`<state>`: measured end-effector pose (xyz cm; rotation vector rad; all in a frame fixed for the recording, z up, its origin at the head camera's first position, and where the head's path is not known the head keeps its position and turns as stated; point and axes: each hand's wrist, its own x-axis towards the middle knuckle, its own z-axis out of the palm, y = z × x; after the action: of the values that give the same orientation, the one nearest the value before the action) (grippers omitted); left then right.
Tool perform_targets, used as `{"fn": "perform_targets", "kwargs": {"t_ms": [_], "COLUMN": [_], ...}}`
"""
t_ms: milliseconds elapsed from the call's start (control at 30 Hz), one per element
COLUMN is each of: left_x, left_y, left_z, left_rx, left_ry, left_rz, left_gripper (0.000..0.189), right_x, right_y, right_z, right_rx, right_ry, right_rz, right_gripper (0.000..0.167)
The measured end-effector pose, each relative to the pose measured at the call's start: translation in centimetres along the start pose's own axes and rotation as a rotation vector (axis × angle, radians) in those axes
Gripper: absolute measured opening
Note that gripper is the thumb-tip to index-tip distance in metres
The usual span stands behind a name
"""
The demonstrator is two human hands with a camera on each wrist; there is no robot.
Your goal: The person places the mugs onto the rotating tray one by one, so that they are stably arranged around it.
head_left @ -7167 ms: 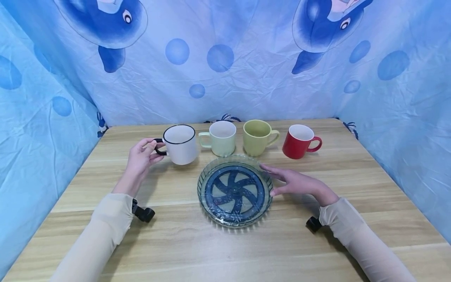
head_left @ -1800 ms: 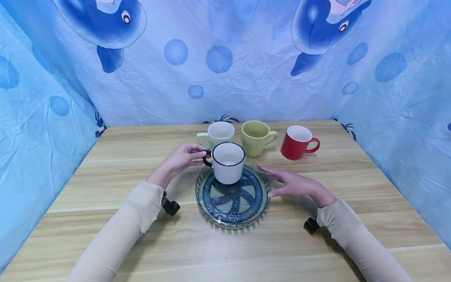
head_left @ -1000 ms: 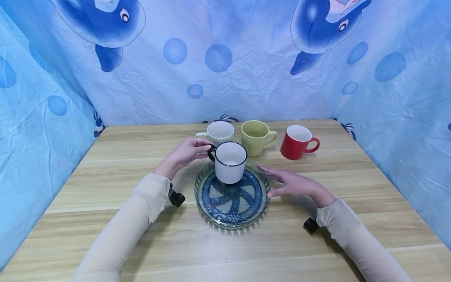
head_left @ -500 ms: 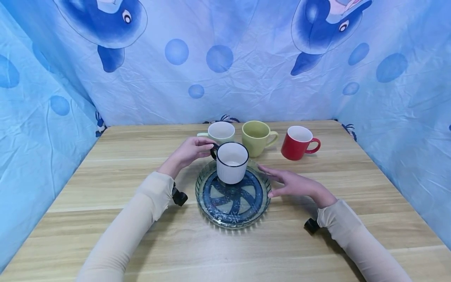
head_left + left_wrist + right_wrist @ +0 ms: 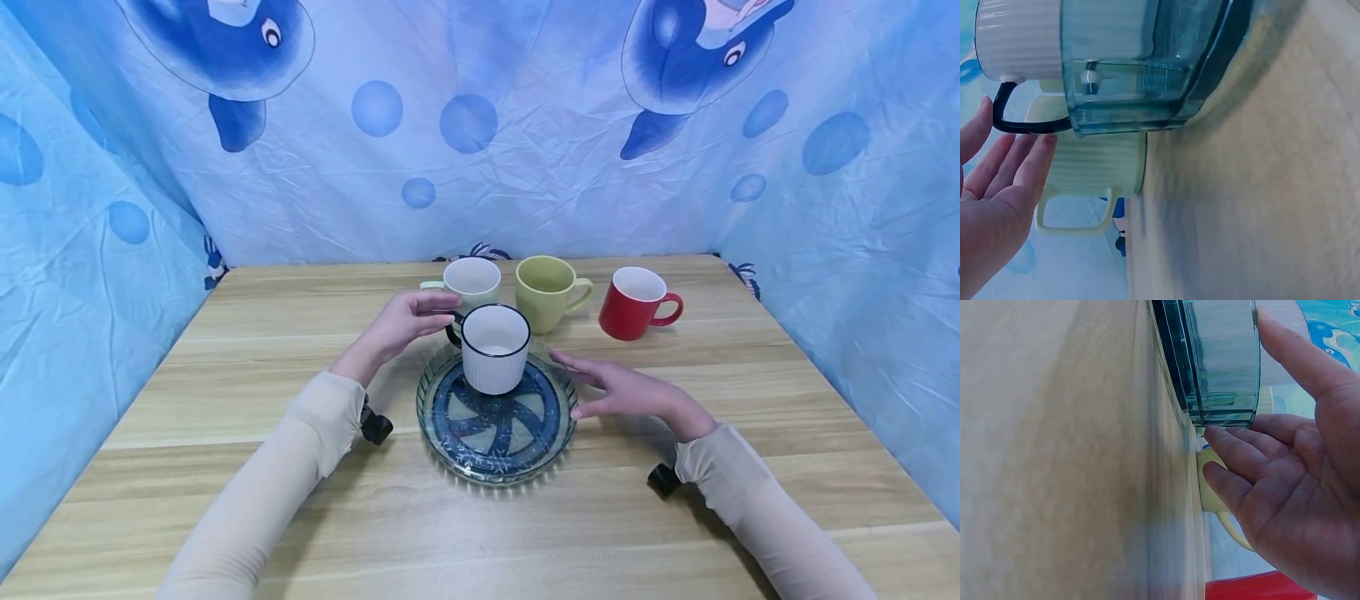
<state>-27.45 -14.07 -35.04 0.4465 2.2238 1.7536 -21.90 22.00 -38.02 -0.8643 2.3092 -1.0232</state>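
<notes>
A white mug point(image 5: 495, 367) with a black rim and black handle stands upright in the back part of a round glass dish point(image 5: 497, 478). My left hand point(image 5: 399, 327) is beside the handle. In the left wrist view its fingers lie loosely about the black handle point(image 5: 1035, 127), thumb and fingertips spread and not curled round it. My right hand point(image 5: 630, 393) rests at the dish's right side, fingers extended. The right wrist view has its thumb at the glass rim and fingertips against or close to the glass wall point(image 5: 1225, 375).
Behind the dish stand a pale green mug point(image 5: 472, 292), partly hidden by the left hand and white mug, and an olive green mug point(image 5: 542, 310). A red mug point(image 5: 626, 317) is farther right. Blue cloth point(image 5: 480, 208) surrounds the wooden table point(image 5: 480, 550) at back and sides.
My left hand has carried the white mug by its handle from the table's left into the glass dish, then loosened its fingers from the handle. The right hand has stayed at the dish.
</notes>
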Motion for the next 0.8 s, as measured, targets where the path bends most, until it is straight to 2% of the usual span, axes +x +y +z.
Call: {"fn": "perform_targets", "kwargs": {"t_ms": [367, 533, 800], "left_x": [-0.2, -0.1, 0.1], "left_y": [0.4, 0.5, 0.3], "left_z": [-0.7, -1.1, -1.7], "left_rx": [-0.066, -0.040, -0.038], "left_ry": [0.075, 0.106, 0.203], "left_rz": [0.039, 0.088, 0.124], "left_gripper": [0.045, 0.047, 0.049], "right_x": [0.1, 0.1, 0.1], "right_y": [0.0, 0.0, 0.0], "right_z": [0.0, 0.0, 0.0], "right_rx": [-0.015, -0.016, -0.014], "right_ry": [0.002, 0.005, 0.005], "right_rz": [-0.010, -0.016, -0.021], "right_gripper": [0.092, 0.093, 0.092]}}
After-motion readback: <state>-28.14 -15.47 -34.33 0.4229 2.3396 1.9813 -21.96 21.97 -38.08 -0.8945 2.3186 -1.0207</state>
